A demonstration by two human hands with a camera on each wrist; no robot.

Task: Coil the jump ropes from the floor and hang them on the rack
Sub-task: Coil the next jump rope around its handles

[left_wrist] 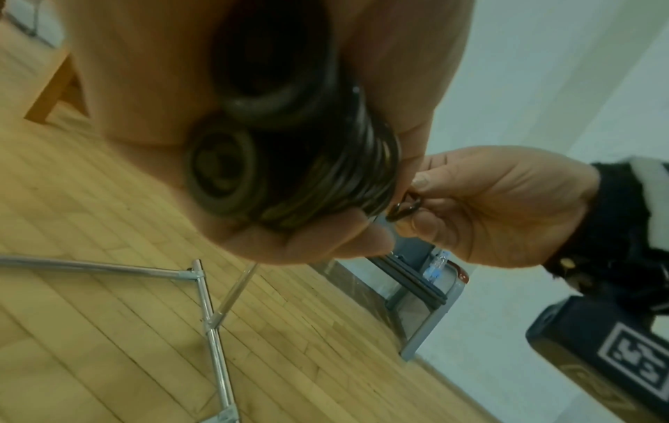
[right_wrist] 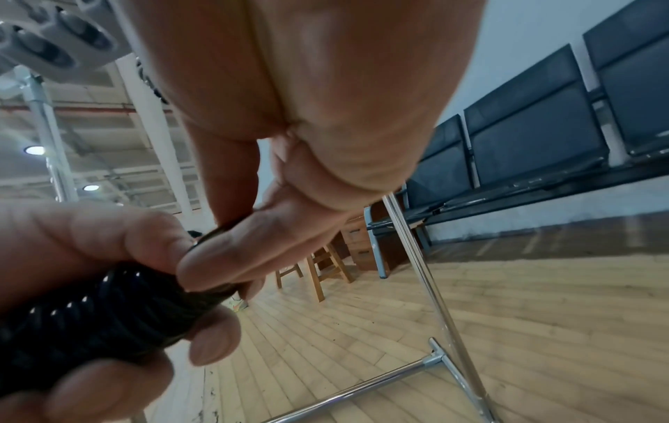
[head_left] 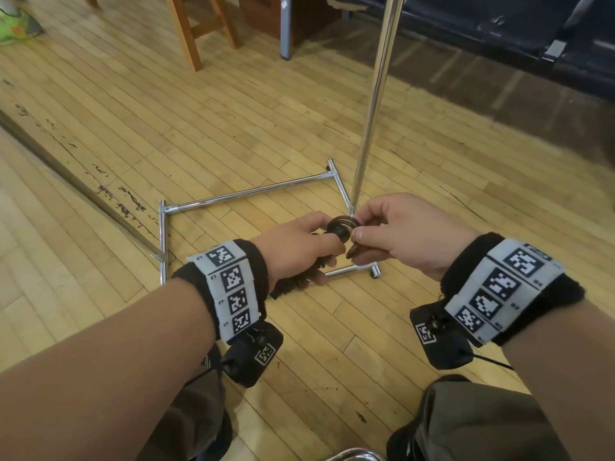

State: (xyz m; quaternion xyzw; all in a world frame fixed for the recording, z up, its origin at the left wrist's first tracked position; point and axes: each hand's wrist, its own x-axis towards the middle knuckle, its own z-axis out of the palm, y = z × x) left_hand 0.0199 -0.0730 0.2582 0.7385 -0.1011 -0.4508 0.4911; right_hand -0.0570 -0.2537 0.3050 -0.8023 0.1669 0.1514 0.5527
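Observation:
My left hand (head_left: 301, 247) grips a black jump rope bundle (head_left: 341, 226): ribbed handles and tight loops of cord (left_wrist: 326, 174), held low in front of me. My right hand (head_left: 392, 234) pinches one loop of the same rope (left_wrist: 405, 210) between thumb and forefinger, right against the bundle (right_wrist: 119, 309). The chrome rack (head_left: 376, 91) stands just behind my hands, its upright pole rising from a rectangular floor base (head_left: 253, 193). The rack's top bar is out of sight.
Wooden parquet floor all around. Wooden stool legs (head_left: 189, 31) and a grey metal leg (head_left: 285, 28) stand at the back. A row of dark seats (right_wrist: 543, 123) lines the right wall. A green shoe (head_left: 16, 26) is at far left. My knees (head_left: 466, 424) are below.

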